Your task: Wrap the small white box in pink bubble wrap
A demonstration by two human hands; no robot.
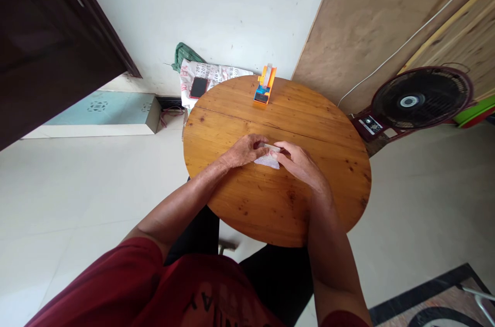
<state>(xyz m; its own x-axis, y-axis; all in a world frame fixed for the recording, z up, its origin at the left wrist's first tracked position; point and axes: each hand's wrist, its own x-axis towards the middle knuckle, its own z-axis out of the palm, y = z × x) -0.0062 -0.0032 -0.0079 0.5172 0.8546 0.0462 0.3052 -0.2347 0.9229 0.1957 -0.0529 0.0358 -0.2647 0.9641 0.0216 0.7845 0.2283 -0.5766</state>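
A small whitish packet (266, 161), perhaps paper or plastic wrap, is between my two hands over the middle of the round wooden table (240, 203). My left hand (248, 150) grips its left side, with the thumb lying across the top. On the right side, my right hand (296, 158) holds it between thumb and fingers. Faint reddish marks show on its upper part; what is inside cannot be made out. Beyond the hands, near the table's far edge, stands an orange and blue tape dispenser (265, 84).
A phone (198, 87) lies on a printed white sack (228, 73) at the far left edge. To the right stands a dark fan (421, 97). A pale blue-topped box (96, 113) sits on the floor at left, under a dark door (50, 33). A white wall backs the table.
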